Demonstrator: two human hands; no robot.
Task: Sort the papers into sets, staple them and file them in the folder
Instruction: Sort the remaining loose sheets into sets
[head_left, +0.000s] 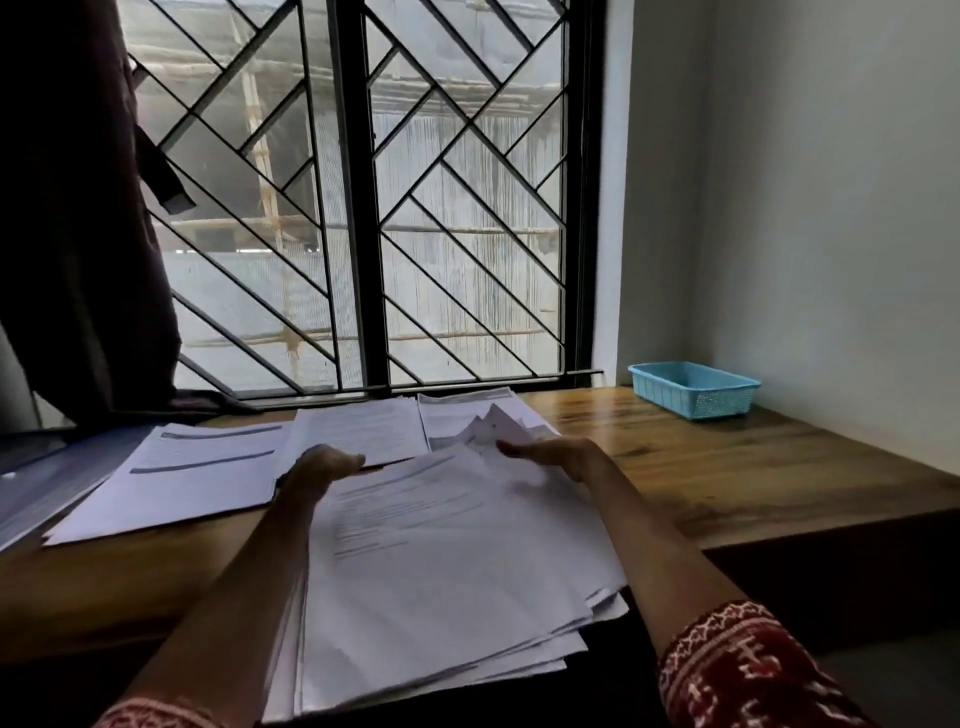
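1. White printed sheets make up the loose, fanned stack of papers (441, 561) that lies at the near edge of the brown wooden table (727, 467), partly overhanging toward the person.
2. At the stack's far left corner, the left hand (322, 467) has its thumb over the top edge and seems to pinch it; the fingers beneath are hidden.
3. Along the far right edge, the right hand (556, 454) rests with fingers fairly straight, next to several lifted corners; whether it actually pinches any sheet I cannot tell.
4. Three sorted piles of white printed pages (171, 473) lie beyond, in a row toward the barred window (363, 208). What looks like a grey-blue folder (47, 483) sits at the far left.
5. In the far right corner stands a light blue plastic mesh tray (693, 389), well apart from the papers.
6. Risks: the overhanging, uneven stack could slide off the table if tugged; riffled corners may yield two sheets at once, so pages end up in the wrong set.
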